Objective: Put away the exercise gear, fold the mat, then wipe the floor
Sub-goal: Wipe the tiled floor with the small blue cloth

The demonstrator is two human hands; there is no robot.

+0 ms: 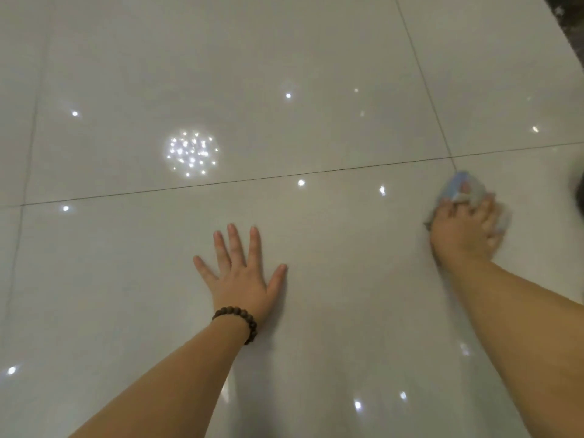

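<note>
My left hand point(241, 273) lies flat on the glossy white tile floor point(221, 74), fingers spread, with a dark bead bracelet at the wrist. To the right, my right hand point(464, 232) presses a crumpled light blue and white cloth point(461, 186) onto the floor, just below where two grout lines cross. Its fingers lie over the cloth and are blurred. The cloth sticks out past the fingertips and on the right side of the hand.
Large tiles with thin dark grout lines cover the whole view, with ceiling lights mirrored in them. A dark strip point(568, 14) shows at the top right corner, and a dark blurred object point(580, 191) at the right edge.
</note>
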